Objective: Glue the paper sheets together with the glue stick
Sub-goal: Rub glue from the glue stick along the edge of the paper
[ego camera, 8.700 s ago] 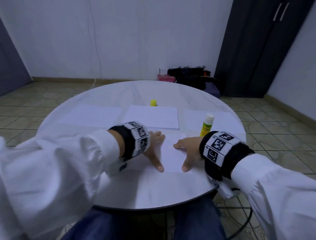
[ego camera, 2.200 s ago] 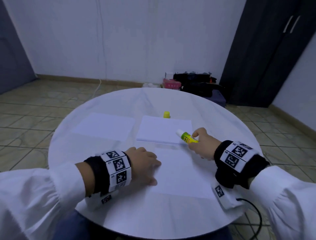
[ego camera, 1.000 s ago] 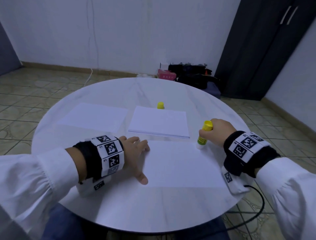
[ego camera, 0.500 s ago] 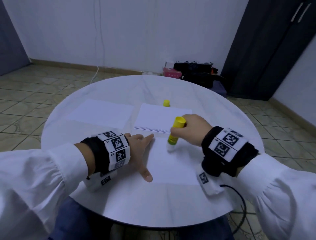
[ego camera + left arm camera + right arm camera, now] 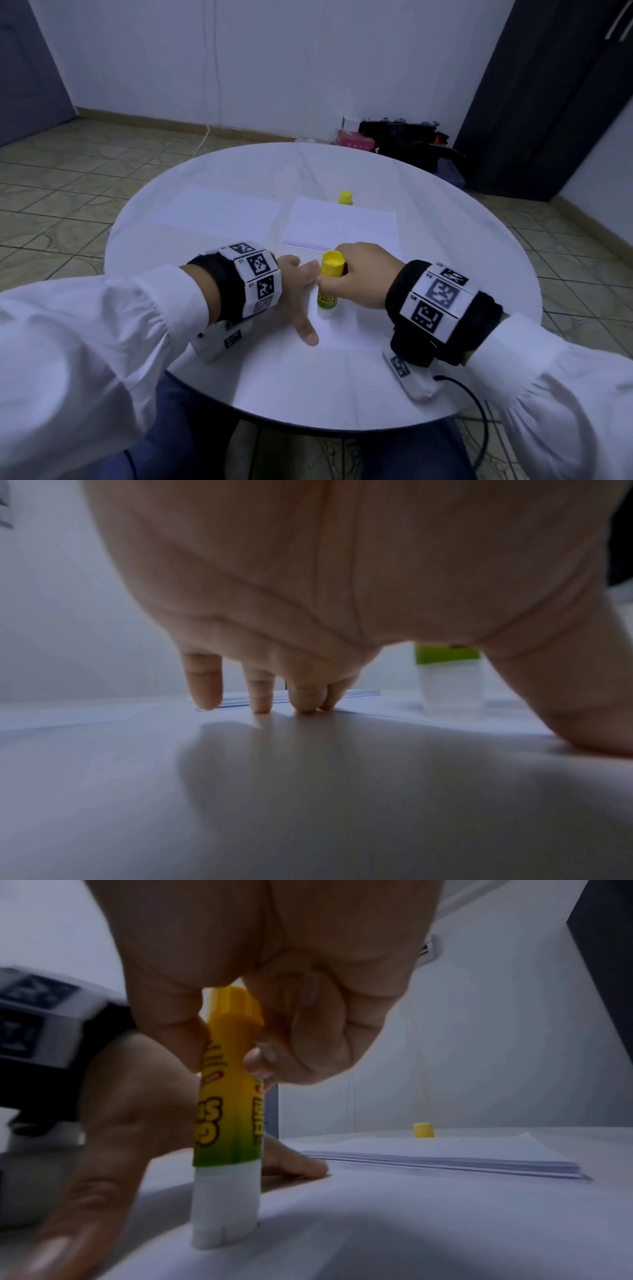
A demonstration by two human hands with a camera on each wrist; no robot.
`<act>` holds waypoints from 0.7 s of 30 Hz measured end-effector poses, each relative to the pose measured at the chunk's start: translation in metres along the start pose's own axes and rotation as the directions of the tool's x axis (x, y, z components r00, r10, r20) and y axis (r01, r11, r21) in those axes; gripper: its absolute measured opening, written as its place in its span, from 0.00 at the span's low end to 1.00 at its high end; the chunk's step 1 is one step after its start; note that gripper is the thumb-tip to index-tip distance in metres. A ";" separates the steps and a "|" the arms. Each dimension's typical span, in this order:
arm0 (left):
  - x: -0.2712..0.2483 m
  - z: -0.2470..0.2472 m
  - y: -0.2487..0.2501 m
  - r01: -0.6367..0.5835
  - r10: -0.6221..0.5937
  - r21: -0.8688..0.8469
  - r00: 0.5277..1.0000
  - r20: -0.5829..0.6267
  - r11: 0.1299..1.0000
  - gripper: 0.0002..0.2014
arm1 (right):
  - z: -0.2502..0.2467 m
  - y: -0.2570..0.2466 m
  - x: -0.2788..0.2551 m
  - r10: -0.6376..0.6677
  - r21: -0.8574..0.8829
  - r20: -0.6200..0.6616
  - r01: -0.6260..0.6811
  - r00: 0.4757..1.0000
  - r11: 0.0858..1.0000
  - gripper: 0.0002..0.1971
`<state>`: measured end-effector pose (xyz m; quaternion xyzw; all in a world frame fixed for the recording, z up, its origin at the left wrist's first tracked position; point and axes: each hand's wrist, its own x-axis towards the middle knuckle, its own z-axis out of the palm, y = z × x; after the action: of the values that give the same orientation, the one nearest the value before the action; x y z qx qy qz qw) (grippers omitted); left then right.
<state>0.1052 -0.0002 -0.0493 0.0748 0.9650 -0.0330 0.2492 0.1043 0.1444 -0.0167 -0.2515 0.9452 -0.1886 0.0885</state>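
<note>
The glue stick (image 5: 329, 287) stands upside down, its white end pressed onto the near paper sheet (image 5: 356, 329) — the sheet lies at the surface's (image 5: 342, 387) six o'clock. The right hand (image 5: 359, 274) has its grip curled round the yellow barrel. At the stick's nine o'clock, the left hand (image 5: 294, 291) lies with fingers spread and straight, thumb and fingertips (image 5: 260, 704) holding the sheet's edge flat. A stack of paper (image 5: 342, 226) sits at twelve o'clock — the yellow cap (image 5: 345, 197) just beyond it — and a single sheet (image 5: 219, 212) lies at ten o'clock.
</note>
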 end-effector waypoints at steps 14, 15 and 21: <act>-0.010 -0.014 0.015 0.095 -0.100 0.100 0.994 0.046 0.990 0.57 | -0.012 0.030 -0.062 0.054 -0.032 -0.041 -0.056 0.998 0.998 0.11; -0.009 -0.014 0.016 0.107 -0.114 0.113 0.992 0.057 0.988 0.58 | -0.015 0.037 -0.067 0.079 -0.026 -0.050 -0.081 0.996 0.996 0.10; -0.005 -0.017 0.018 0.121 -0.131 0.144 0.989 0.062 0.982 0.62 | -0.034 0.086 -0.096 0.198 -0.014 -0.102 -0.201 0.975 0.980 0.13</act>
<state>0.1047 0.0186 -0.0325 0.0294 0.9537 -0.1188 0.2748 0.1392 0.2730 -0.0132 -0.1466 0.9711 -0.1797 0.0564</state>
